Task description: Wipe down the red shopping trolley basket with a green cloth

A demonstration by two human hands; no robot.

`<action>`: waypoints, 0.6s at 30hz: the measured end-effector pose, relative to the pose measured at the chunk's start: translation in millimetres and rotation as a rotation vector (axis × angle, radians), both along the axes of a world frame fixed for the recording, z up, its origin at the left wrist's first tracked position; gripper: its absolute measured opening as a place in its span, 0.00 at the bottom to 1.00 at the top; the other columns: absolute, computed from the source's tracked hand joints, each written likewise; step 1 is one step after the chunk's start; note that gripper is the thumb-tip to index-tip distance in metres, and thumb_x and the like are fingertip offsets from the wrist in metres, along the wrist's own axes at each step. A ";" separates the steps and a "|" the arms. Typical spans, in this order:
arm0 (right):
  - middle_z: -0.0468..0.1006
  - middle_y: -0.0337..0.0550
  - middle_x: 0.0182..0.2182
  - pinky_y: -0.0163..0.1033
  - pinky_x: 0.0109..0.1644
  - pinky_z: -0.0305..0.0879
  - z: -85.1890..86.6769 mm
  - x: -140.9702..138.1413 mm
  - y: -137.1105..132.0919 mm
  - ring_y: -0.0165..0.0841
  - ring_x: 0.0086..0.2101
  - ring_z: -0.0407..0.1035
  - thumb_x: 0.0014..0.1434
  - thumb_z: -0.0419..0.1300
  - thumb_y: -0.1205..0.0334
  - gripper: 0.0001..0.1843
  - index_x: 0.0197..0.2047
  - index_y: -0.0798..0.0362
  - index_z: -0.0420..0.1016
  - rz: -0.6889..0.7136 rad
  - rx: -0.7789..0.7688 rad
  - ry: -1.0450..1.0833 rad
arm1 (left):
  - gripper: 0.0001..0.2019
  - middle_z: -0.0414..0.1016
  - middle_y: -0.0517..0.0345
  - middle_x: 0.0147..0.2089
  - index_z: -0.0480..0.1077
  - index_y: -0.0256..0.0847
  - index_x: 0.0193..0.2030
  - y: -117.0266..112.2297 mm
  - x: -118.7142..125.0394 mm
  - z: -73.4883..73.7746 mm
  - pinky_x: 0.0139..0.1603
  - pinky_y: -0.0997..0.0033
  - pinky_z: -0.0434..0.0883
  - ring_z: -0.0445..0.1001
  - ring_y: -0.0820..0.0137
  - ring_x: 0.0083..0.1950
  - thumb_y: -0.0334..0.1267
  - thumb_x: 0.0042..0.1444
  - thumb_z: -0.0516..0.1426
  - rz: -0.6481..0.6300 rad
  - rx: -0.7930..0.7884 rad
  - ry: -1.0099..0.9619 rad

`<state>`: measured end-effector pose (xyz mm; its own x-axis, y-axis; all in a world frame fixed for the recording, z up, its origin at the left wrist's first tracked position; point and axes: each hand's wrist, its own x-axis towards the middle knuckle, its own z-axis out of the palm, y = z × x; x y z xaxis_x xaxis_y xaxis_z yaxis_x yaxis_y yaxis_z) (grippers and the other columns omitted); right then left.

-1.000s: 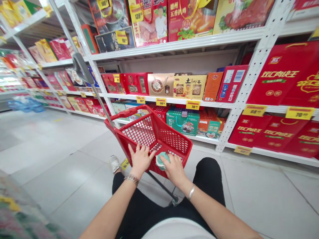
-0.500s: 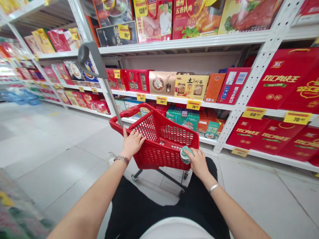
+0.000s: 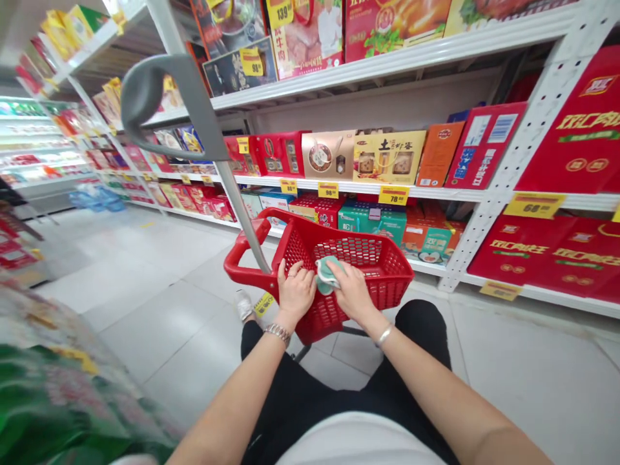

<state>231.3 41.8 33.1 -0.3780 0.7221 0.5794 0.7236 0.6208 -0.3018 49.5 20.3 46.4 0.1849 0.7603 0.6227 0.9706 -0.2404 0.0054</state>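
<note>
A red plastic wheeled shopping basket (image 3: pixel 368 258) stands right in front of me, its mesh walls open to view. My left hand (image 3: pixel 296 292) wraps over its near rim, with a metal bracelet on the wrist. Just beside it, my right hand (image 3: pixel 353 292) presses a crumpled teal cloth (image 3: pixel 327 274) against the basket's inner side. The cloth is partly covered by my fingers. A grey pull handle (image 3: pixel 194 97) on a metal pole rises from the basket's left corner.
White metal shelving (image 3: pixel 358 186) with red and gold gift boxes and yellow price tags runs along the right. A blurred green printed display (image 3: pixel 58 394) intrudes at lower left. Grey floor tiles (image 3: pixel 194 349) stretch along the aisle, and a white shoe (image 3: pixel 243 305) shows under the basket.
My hands have come back together after being apart half a second ago. The teal cloth has shifted toward the basket's middle, and the shelves have slid left and grown larger.
</note>
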 end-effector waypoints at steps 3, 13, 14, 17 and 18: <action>0.72 0.53 0.60 0.49 0.61 0.58 -1.5 -18.6 -11.0 0.44 0.54 0.64 0.63 0.51 0.72 0.31 0.67 0.49 0.69 0.017 -0.008 -0.083 | 0.15 0.83 0.52 0.46 0.78 0.46 0.49 -13.1 -1.5 -5.3 0.77 0.38 0.40 0.70 0.54 0.66 0.36 0.67 0.50 -0.011 -0.003 -0.021; 0.76 0.49 0.59 0.51 0.62 0.52 -31.2 61.5 -5.5 0.44 0.54 0.64 0.54 0.54 0.77 0.34 0.61 0.45 0.76 -0.128 -0.015 -0.184 | 0.15 0.81 0.52 0.58 0.78 0.47 0.53 -47.3 -21.5 -11.0 0.76 0.34 0.39 0.71 0.54 0.67 0.39 0.69 0.51 0.053 0.056 -0.048; 0.76 0.48 0.59 0.51 0.62 0.52 -33.4 71.7 -2.6 0.44 0.55 0.65 0.53 0.54 0.78 0.35 0.61 0.45 0.76 -0.148 -0.015 -0.193 | 0.15 0.81 0.51 0.57 0.79 0.47 0.53 -51.4 -22.0 -9.3 0.77 0.35 0.38 0.72 0.54 0.66 0.39 0.68 0.51 0.047 0.078 -0.038; 0.76 0.48 0.58 0.51 0.61 0.54 -37.8 101.7 8.2 0.44 0.55 0.66 0.52 0.54 0.78 0.35 0.60 0.44 0.76 -0.229 -0.031 -0.221 | 0.14 0.81 0.50 0.57 0.79 0.45 0.50 -64.9 -23.4 3.3 0.77 0.37 0.37 0.71 0.54 0.67 0.38 0.68 0.52 0.050 0.152 -0.012; 0.77 0.48 0.58 0.50 0.59 0.55 -38.3 110.8 12.5 0.44 0.54 0.67 0.53 0.54 0.77 0.34 0.60 0.43 0.77 -0.270 -0.046 -0.228 | 0.14 0.80 0.49 0.59 0.79 0.45 0.50 -69.0 -24.6 9.6 0.77 0.36 0.37 0.69 0.53 0.69 0.38 0.67 0.53 0.070 0.180 -0.014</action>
